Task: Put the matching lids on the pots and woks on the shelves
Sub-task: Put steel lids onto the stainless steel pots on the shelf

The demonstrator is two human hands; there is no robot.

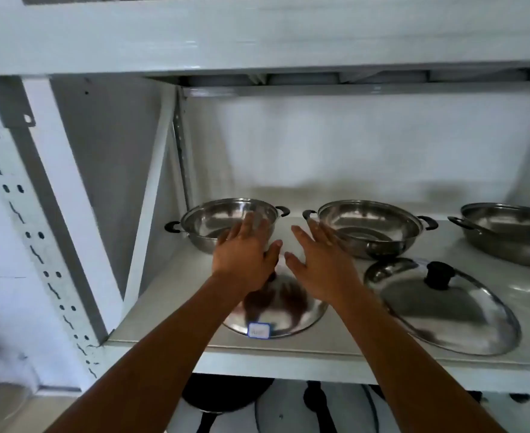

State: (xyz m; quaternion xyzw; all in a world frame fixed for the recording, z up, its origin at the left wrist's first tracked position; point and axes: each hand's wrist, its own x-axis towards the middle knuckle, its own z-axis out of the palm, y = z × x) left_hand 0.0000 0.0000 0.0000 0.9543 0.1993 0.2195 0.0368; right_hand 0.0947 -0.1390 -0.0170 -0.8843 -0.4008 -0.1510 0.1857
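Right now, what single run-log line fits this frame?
left hand: open, over left lid | right hand: open, empty | left pot, middle pot: uncovered | right lid: on shelf

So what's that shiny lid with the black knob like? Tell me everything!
The lid is round, domed and mirror-shiny, likely steel, with a black knob on top, toward its far side. It lies knob-up on the white shelf, near the front edge, in front of the middle pot. No hand touches it; the right hand hovers open to its left. It covers no pot.
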